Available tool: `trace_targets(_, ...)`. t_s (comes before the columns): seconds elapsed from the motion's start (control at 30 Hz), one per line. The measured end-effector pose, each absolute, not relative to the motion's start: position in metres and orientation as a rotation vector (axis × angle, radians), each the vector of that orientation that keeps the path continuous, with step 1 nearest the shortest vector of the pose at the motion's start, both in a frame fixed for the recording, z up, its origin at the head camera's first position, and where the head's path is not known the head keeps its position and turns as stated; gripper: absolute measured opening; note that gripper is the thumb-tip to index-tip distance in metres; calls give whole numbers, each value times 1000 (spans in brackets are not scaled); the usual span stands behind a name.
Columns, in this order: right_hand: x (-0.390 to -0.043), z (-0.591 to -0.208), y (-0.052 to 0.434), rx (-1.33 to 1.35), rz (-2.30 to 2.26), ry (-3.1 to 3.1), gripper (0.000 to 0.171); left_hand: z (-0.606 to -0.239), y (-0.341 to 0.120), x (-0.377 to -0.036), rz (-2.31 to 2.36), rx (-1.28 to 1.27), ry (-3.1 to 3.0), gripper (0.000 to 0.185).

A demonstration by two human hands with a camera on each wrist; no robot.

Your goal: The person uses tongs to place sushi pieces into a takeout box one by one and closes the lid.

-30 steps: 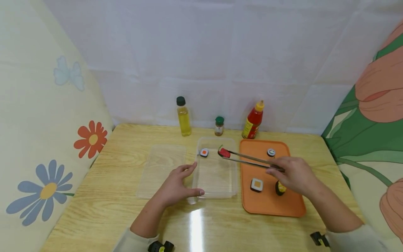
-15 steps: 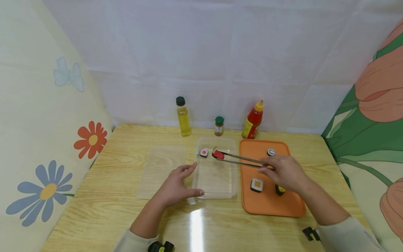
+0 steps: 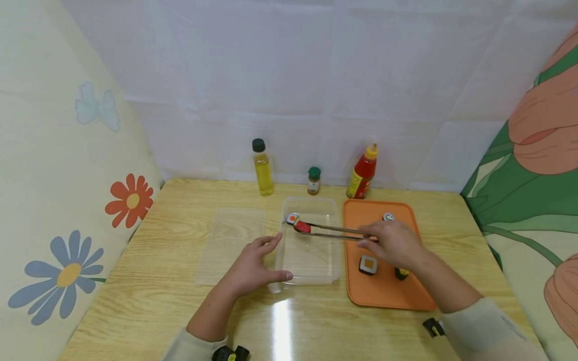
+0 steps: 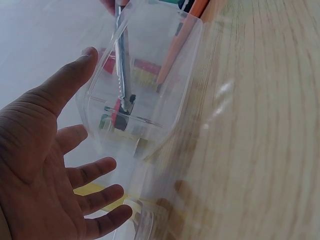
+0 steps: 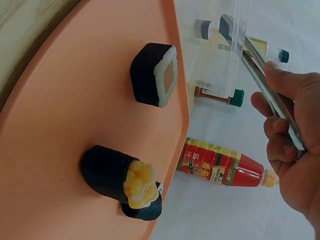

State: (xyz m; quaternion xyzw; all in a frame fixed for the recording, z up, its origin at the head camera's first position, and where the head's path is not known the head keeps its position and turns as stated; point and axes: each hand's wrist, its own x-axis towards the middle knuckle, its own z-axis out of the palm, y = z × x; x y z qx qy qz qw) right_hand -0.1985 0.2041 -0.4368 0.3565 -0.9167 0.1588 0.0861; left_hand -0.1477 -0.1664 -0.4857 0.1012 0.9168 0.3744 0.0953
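Observation:
My right hand point(image 3: 386, 241) grips metal tongs point(image 3: 334, 231) that pinch a red-topped sushi piece point(image 3: 302, 227) low inside a clear plastic container point(image 3: 331, 271), close beside an orange-centred roll point(image 3: 292, 218) at its far left corner. My left hand point(image 3: 264, 260) lies flat on the table with straight fingers against the container's left wall and the thumb at its front corner. In the left wrist view the open left hand point(image 4: 50, 165) lies next to the container point(image 4: 165, 100), with the tongs point(image 4: 120, 55) inside. In the right wrist view my fingers point(image 5: 287, 145) curl round the tongs point(image 5: 257, 62).
An orange tray point(image 3: 388, 296) right of the container carries a square roll point(image 3: 368, 264), a yellow-topped roll point(image 3: 401, 273) and a round roll point(image 3: 388, 216). A clear lid point(image 3: 232, 243) lies to the left. An oil bottle point(image 3: 263, 168), spice jar point(image 3: 313, 180) and ketchup bottle point(image 3: 363, 173) stand at the back.
My right hand has carried the tongs and red-topped piece leftward and down into the container, toward the orange-centred roll. The left hand has stayed put.

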Motion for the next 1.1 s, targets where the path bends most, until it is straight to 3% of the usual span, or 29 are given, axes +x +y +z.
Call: trace_targets(1.1,-210,-426,163,1136,259,-2868,31,-486,-166,-147,1122,290,2704,105)
